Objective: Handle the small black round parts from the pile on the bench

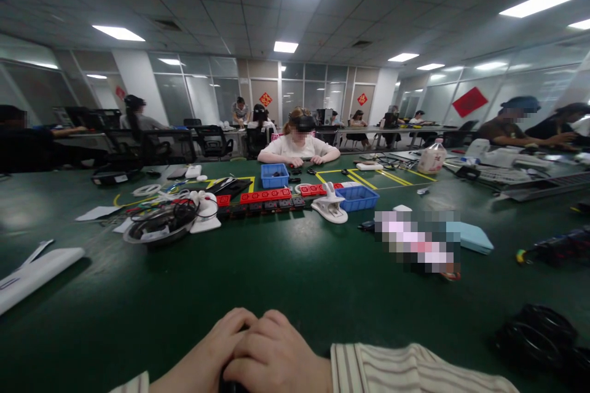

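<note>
My left hand (219, 341) and my right hand (276, 349) are together at the near edge of the green table (286, 279). The right hand's curled fingers lie over and against the left hand. Both hands are closed, and a small black object (233, 385) shows just below the right fingers. Most of it is hidden, so its kind cannot be made out. Striped cream sleeves cover both wrists.
Ahead lie red sockets (265, 196), a white clip base (330, 206), blue bins (275, 176) and a metal bowl (159, 224) of cables. A light blue box (470, 237) and black cable coils (537, 334) are on the right. A co-worker sits opposite.
</note>
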Available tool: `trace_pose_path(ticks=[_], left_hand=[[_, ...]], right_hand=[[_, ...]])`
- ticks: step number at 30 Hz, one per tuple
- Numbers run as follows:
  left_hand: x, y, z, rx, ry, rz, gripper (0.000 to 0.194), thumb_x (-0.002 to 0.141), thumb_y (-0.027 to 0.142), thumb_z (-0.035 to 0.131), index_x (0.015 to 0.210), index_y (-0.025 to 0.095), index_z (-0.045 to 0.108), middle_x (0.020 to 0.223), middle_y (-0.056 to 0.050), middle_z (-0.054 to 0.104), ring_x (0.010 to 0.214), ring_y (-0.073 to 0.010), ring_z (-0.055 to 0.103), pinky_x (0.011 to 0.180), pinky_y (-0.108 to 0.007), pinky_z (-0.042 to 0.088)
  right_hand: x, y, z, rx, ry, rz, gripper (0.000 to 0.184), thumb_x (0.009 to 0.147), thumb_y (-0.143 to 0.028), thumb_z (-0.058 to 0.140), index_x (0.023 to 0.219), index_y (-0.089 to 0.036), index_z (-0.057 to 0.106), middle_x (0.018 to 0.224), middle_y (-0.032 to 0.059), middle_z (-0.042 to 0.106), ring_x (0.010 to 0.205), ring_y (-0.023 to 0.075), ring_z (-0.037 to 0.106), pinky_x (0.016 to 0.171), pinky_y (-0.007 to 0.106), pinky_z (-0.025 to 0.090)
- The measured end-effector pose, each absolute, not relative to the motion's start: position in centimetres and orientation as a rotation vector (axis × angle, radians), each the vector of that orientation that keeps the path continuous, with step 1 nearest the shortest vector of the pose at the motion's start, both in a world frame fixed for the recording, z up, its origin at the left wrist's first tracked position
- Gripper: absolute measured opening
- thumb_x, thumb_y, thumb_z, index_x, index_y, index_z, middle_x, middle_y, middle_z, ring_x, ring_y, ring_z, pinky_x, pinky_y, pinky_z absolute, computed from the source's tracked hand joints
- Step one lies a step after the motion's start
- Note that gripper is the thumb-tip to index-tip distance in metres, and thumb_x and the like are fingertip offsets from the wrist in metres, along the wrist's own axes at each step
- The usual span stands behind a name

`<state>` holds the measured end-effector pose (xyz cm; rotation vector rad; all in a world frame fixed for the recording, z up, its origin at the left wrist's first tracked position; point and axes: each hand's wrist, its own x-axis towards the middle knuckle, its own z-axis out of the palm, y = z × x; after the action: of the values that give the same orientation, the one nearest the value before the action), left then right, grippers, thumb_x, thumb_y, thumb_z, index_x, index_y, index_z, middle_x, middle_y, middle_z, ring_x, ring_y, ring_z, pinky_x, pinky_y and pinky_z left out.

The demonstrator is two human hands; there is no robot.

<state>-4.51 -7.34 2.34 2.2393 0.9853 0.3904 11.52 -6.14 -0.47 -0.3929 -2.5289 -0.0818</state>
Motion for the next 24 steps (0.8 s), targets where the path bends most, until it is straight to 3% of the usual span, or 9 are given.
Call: trace_pose_path(ticks=[3,6,10,12,16,21,24], left_hand=[[-4.59,-7.43,2.48,2.239,0.934,0.438,0.057,0.057,0.017,0.068,0.111,0.022,0.051,0.102,-0.003,0.050,0.096,-0.0230,0.049,0.089,-0.033,0.043],[-4.63,-7.67,2.94,2.282,0.894,0.377,0.055,0.058,0.022,0.071,0.110,0.021,0.052,0.104,-0.004,0.050,0.097,-0.0240,0.049,0.093,-0.035,0.040],[-4.85,-7.92,3.01,2.340,0.974,0.350,0.068,0.061,0.031,0.071,0.123,0.022,0.043,0.117,-0.009,0.049,0.108,-0.0297,0.046,0.101,-0.046,0.033],[-5.02,-7.93,2.70,2.420,0.973,0.355,0.072,0.063,0.034,0.071,0.127,0.024,0.040,0.122,-0.008,0.048,0.113,-0.0316,0.043,0.104,-0.052,0.025],[-5.09,-7.85,2.22,2.559,1.007,0.368,0.054,0.068,0.040,0.068,0.116,0.022,0.051,0.110,-0.007,0.055,0.105,-0.0274,0.050,0.107,-0.052,0.016],[-4.77,-7.74,2.46,2.476,1.015,0.352,0.039,0.066,0.047,0.070,0.094,0.021,0.061,0.097,-0.005,0.057,0.094,-0.0260,0.052,0.104,-0.049,0.025],[-4.51,-7.70,2.83,2.374,1.013,0.348,0.035,0.062,0.030,0.072,0.094,0.021,0.060,0.097,-0.004,0.054,0.092,-0.0247,0.050,0.091,-0.039,0.041]], right_hand=[[11.79,-5.95,-0.19,-0.193,-2.563,-0.085,0.016,0.088,-0.036,0.046,0.088,-0.023,0.055,0.092,-0.0058,0.064,0.092,0.0130,0.051,0.079,0.031,0.036],[11.96,-5.84,-0.44,-0.098,-2.599,-0.046,0.018,0.091,-0.032,0.043,0.080,-0.024,0.055,0.094,-0.0091,0.065,0.099,0.0093,0.051,0.092,0.030,0.033],[12.18,-6.16,-0.52,-0.090,-2.560,0.005,0.010,0.089,-0.034,0.046,0.093,-0.028,0.054,0.104,-0.0095,0.063,0.108,0.0108,0.047,0.102,0.035,0.024],[12.16,-6.43,-0.55,-0.195,-2.527,-0.009,0.017,0.087,-0.037,0.048,0.101,-0.027,0.051,0.105,-0.0047,0.062,0.105,0.0137,0.048,0.098,0.035,0.028],[11.81,-6.63,-0.98,-0.527,-2.419,-0.010,0.037,0.082,-0.053,0.045,0.097,-0.019,0.048,0.092,0.0038,0.058,0.084,0.0168,0.050,0.079,0.035,0.036],[11.69,-6.32,-0.97,-0.545,-2.461,-0.058,0.031,0.085,-0.049,0.041,0.083,-0.019,0.048,0.081,0.0020,0.057,0.077,0.0158,0.048,0.071,0.033,0.034],[11.81,-6.14,-0.76,-0.367,-2.511,-0.060,0.021,0.086,-0.041,0.044,0.085,-0.021,0.050,0.083,-0.0011,0.059,0.080,0.0148,0.048,0.072,0.031,0.034]])
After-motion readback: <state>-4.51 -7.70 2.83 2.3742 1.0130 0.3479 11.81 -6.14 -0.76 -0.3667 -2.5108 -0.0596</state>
